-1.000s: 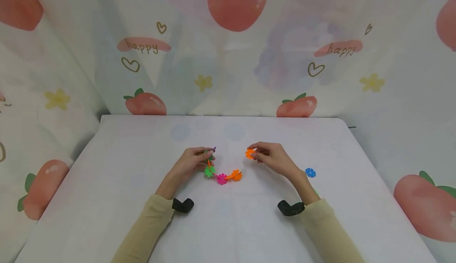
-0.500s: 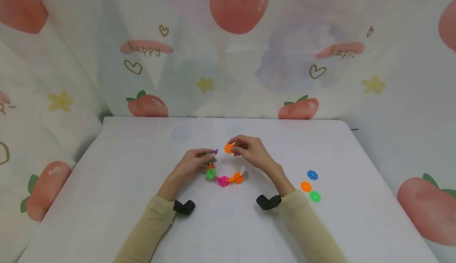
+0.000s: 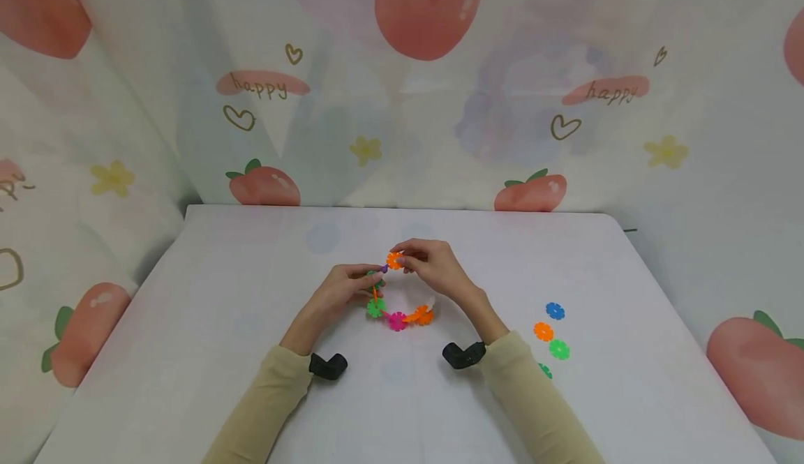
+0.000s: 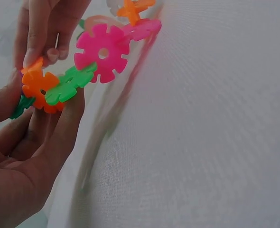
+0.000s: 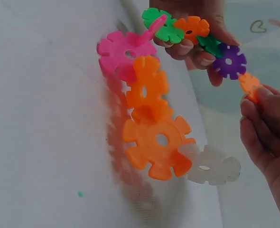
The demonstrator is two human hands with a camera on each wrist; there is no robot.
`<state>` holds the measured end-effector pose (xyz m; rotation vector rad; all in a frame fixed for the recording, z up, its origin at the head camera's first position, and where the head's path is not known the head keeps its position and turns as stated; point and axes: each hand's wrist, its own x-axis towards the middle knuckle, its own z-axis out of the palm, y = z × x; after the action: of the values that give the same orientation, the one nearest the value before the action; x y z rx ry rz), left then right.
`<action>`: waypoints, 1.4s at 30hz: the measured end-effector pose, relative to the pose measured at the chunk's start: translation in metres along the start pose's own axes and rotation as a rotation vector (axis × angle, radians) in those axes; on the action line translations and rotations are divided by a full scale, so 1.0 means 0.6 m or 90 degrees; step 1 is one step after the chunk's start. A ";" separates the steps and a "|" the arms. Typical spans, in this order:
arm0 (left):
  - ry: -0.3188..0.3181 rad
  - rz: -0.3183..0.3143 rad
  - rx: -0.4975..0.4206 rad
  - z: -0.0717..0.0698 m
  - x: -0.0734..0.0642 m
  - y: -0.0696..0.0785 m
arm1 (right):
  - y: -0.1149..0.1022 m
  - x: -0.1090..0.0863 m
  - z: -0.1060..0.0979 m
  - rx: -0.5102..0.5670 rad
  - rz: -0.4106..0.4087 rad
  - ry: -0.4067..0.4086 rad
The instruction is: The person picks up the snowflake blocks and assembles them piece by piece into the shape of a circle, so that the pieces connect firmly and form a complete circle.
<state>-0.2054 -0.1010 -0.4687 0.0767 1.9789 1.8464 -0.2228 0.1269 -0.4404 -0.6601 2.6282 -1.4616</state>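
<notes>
A chain of slotted plastic snowflake discs curves between the hands over the table. My left hand (image 3: 339, 289) pinches it near one end, at the dark green disc (image 5: 209, 46) beside the purple disc (image 5: 229, 61). Between thumb and fingers, my right hand (image 3: 440, 265) holds a single orange disc (image 5: 250, 87), its edge right at the purple disc's rim. Light green (image 4: 71, 84) and pink discs (image 4: 102, 52) follow along the chain, then orange ones (image 5: 161, 140). A clear whitish disc (image 5: 215, 166) forms the far end, tilted up.
Loose discs lie on the white table (image 3: 251, 394) to the right: a blue one (image 3: 555, 311), an orange one (image 3: 544, 331) and a green one (image 3: 559, 349). Another green disc (image 3: 546, 371) is partly covered by the right sleeve (image 3: 534, 401). A printed cloth (image 3: 402, 122) hangs behind the table.
My right hand has moved left with the orange disc, up to the purple end of the chain. The loose discs at right have come out from behind the right arm. The left hand stays put.
</notes>
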 end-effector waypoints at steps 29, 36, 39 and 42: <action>0.006 0.019 0.049 0.007 -0.002 0.001 | 0.006 0.001 0.001 0.042 0.033 -0.029; 0.006 0.021 0.041 0.010 -0.003 0.001 | 0.003 0.001 0.003 0.032 0.017 -0.019; 0.011 0.020 0.046 0.012 -0.003 0.000 | 0.002 0.002 0.005 0.037 0.019 -0.021; 0.014 0.017 0.049 0.014 -0.004 0.000 | 0.004 0.001 0.009 0.039 0.018 -0.019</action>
<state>-0.2003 -0.0942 -0.4684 0.1065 2.0735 1.7953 -0.2231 0.1236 -0.4453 -0.6320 2.5496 -1.5053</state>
